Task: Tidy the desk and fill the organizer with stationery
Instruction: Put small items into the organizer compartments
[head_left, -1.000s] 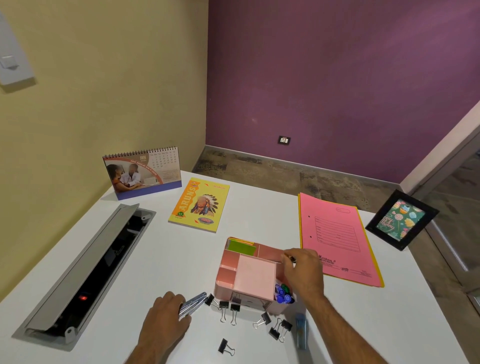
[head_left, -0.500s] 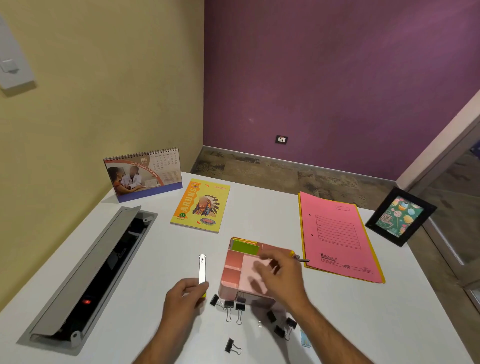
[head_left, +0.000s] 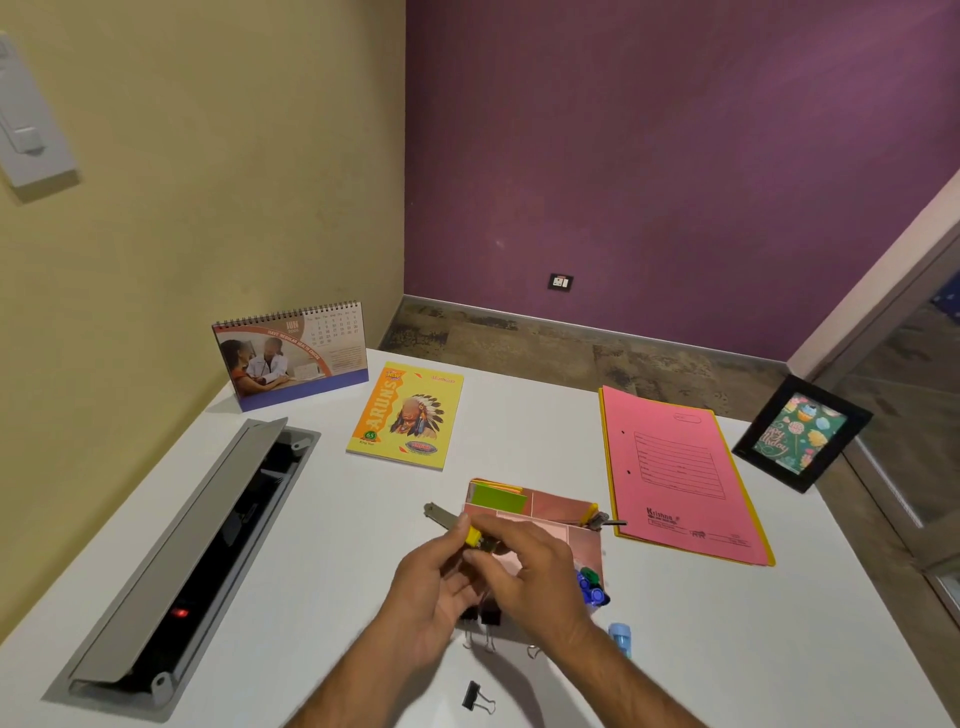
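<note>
Both hands, left hand (head_left: 434, 587) and right hand (head_left: 524, 566), pinch the cutter (head_left: 457, 522) above the organizer (head_left: 558, 512); light, stiff, likely sharp-bladed, best held by its yellow grip.

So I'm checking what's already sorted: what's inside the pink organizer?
In the pink organizer, green sticky notes fill the far-left compartment, and blue and green caps show at the near-right corner. Both hands cover the near compartments, so their contents cannot be seen.
</note>
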